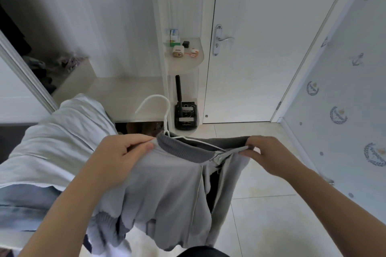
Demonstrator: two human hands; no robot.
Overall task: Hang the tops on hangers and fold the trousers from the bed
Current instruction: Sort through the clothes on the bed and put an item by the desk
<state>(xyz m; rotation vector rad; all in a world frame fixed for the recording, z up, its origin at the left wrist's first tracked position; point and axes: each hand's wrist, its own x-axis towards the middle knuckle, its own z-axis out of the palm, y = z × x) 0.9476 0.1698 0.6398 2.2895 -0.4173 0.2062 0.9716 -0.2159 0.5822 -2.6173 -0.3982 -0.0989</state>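
A light grey zip-up jacket (167,190) with a darker ribbed collar hangs in front of me over the floor. A white hanger (160,106) sits inside its neck, the hook curving up and to the left. My left hand (123,152) pinches the jacket's left shoulder by the collar. My right hand (269,152) grips the right side of the collar and the front edge. The zip is open at the top. The hanger's arms are mostly hidden inside the fabric.
A pale blue garment (52,148) is draped over a surface at the left. Ahead stand a small shelf (188,62) with chargers and boxes, a black object (184,115) below it, and a white door (261,48). An open wardrobe (31,58) is far left. A tiled floor (261,215) lies below.
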